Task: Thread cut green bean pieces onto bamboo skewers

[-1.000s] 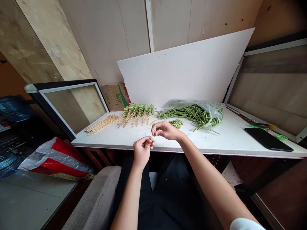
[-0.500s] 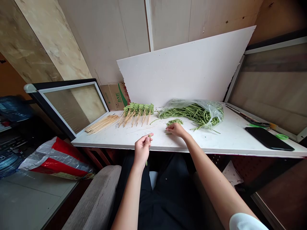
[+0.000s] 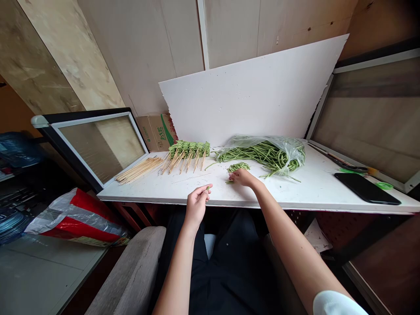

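Note:
My left hand point(image 3: 196, 204) hovers at the table's front edge, closed in a pinch on a green bean whose tip point(image 3: 208, 188) pokes out past the thumb and forefinger. To the right, my right hand point(image 3: 243, 177) is low over the white table with its fingertips drawn together; whatever they hold is hidden. Just behind it lies a small pile of cut green bean pieces point(image 3: 239, 166). A loose bean piece point(image 3: 229, 182) rests on the tabletop beside the right fingertips.
Skewered green beans point(image 3: 190, 148) are stacked at the back left, beside loose bamboo skewers point(image 3: 139, 170). A plastic bag of long green beans point(image 3: 262, 153) lies at the back. At right are a black phone point(image 3: 366, 188) and scissors point(image 3: 354, 168). A white board point(image 3: 252, 96) stands behind.
My left hand has shifted slightly right, and less of the bean shows around it. My right hand has drawn slightly right, leaving a bean piece visible on the table.

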Motion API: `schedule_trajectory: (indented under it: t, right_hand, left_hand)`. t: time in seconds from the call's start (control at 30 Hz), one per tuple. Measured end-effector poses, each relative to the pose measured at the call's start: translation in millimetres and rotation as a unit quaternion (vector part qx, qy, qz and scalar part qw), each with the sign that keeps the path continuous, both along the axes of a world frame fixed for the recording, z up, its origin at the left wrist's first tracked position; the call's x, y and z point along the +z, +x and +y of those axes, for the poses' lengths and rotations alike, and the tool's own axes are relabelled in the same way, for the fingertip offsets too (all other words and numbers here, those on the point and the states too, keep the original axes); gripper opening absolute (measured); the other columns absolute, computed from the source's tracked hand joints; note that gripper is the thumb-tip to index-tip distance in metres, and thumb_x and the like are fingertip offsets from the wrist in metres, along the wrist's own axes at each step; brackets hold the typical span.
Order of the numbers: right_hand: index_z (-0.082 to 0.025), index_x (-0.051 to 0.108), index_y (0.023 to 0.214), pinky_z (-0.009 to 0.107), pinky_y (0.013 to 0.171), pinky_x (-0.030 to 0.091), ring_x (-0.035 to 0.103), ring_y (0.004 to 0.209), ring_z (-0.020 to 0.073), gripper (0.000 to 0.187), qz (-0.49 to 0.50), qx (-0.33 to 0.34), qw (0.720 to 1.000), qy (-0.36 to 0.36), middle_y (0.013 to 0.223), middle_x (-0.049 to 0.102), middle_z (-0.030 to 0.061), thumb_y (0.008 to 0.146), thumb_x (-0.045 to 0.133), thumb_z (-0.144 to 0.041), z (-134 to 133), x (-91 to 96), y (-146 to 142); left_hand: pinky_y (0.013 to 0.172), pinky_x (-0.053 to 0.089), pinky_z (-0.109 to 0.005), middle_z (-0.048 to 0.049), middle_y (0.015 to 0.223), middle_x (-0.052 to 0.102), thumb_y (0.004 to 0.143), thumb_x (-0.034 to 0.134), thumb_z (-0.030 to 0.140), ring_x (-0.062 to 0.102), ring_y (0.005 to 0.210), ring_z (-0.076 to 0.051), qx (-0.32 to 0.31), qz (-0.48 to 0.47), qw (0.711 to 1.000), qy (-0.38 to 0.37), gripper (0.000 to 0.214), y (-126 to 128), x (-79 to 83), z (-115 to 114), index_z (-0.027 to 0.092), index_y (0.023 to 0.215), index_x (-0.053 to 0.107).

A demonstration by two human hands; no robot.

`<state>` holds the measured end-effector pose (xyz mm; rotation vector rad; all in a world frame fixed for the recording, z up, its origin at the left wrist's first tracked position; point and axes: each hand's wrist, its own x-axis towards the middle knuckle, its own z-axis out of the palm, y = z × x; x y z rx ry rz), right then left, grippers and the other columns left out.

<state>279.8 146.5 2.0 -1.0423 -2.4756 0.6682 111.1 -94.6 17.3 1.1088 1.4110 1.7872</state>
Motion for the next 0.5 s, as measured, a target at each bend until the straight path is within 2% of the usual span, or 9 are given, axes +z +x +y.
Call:
schedule_trajectory:
  t: [0.1, 0.2, 0.3, 0.4, 0.5]
  right_hand:
    - [-0.017, 0.083, 0.096, 0.036, 0.086, 0.054, 0.074, 0.092, 0.0276, 0.048, 0.031, 0.009, 0.999, -0.039, 0.106, 0.082, 0.0159, 0.108, 0.044, -0.042, -5, 10.5, -2]
    - [-0.015, 0.081, 0.101, 0.034, 0.084, 0.054, 0.074, 0.092, 0.0267, 0.051, 0.058, 0.039, 0.996, -0.057, 0.105, 0.081, 0.0155, 0.106, 0.046, -0.051, -18, 29.1, -6]
    - [-0.015, 0.080, 0.107, 0.031, 0.079, 0.053, 0.073, 0.092, 0.0248, 0.055, 0.096, 0.155, 0.978, -0.098, 0.105, 0.081, 0.0138, 0.099, 0.057, -0.064, -40, 52.2, -11]
    - [-0.016, 0.079, 0.112, 0.031, 0.081, 0.053, 0.071, 0.092, 0.0227, 0.058, 0.122, 0.283, 0.941, -0.141, 0.105, 0.081, 0.0108, 0.086, 0.074, -0.068, -64, 71.4, -17]
    - [-0.016, 0.081, 0.104, 0.030, 0.079, 0.052, 0.069, 0.085, 0.0200, 0.054, 0.136, 0.337, 0.921, -0.141, 0.096, 0.080, 0.0085, 0.080, 0.081, -0.065, -82, 82.2, -24]
  left_hand:
    - [0.079, 0.054, -0.029, -0.0141, 0.119, 0.076, 0.090, 0.074, 0.033, 0.063, 0.083, -0.015, -0.002, 0.024, 1.000, 0.007, 0.034, 2, -2.4, 0, 0.016, 0.118, 0.081]
    - [0.085, 0.056, -0.031, -0.0142, 0.119, 0.075, 0.091, 0.077, 0.035, 0.068, 0.087, -0.016, -0.009, 0.030, 0.999, 0.015, 0.040, 3, -5.9, 2, 0.016, 0.126, 0.077]
    - [0.085, 0.058, -0.032, -0.0115, 0.106, 0.074, 0.088, 0.081, 0.037, 0.071, 0.086, -0.017, 0.001, 0.005, 1.000, 0.031, 0.048, 3, -6.3, 2, 0.014, 0.128, 0.071]
    - [0.083, 0.059, -0.033, -0.0078, 0.095, 0.073, 0.083, 0.086, 0.039, 0.073, 0.084, -0.018, 0.010, -0.020, 0.999, 0.041, 0.055, 4, -3.0, 0, 0.014, 0.127, 0.066]
    - [0.081, 0.060, -0.033, -0.0066, 0.092, 0.073, 0.079, 0.089, 0.041, 0.074, 0.081, -0.018, 0.000, -0.034, 0.999, 0.036, 0.058, 5, 0.5, -2, 0.014, 0.124, 0.064]
